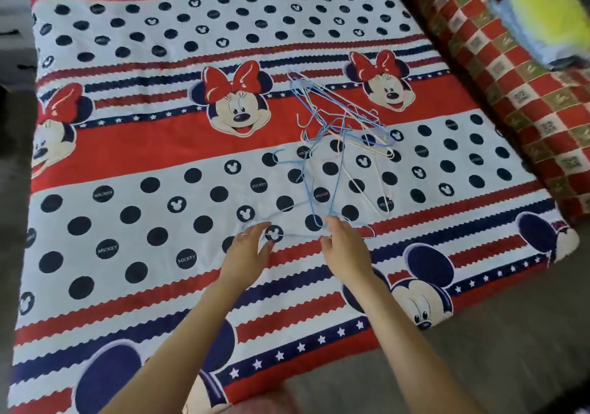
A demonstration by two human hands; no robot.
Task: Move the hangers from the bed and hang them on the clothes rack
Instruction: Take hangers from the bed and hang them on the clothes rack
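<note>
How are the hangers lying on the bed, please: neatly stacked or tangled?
Tangled. The hangers lie flat in a loose crisscrossed heap on the bedspread, hooks pointing different ways.

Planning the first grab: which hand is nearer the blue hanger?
Right. The right hand touches the blue hanger at its near corner; the left hand sits beside its lower wire.

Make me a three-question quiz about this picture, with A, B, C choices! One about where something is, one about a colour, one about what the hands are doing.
1. Where are the hangers?
A. On the bed cover
B. On the floor
C. On a rack

2. What colour is the hanger nearest the hands?
A. Green
B. Blue
C. Black

3. What is the left hand doing?
A. Making a fist
B. Holding a cup
C. Reaching with fingers spread

Answers: 1 A, the pile lies on the bed cover. 2 B, its thin wire is blue. 3 C, the fingers are spread open near the hanger, beside the right hand.
</note>
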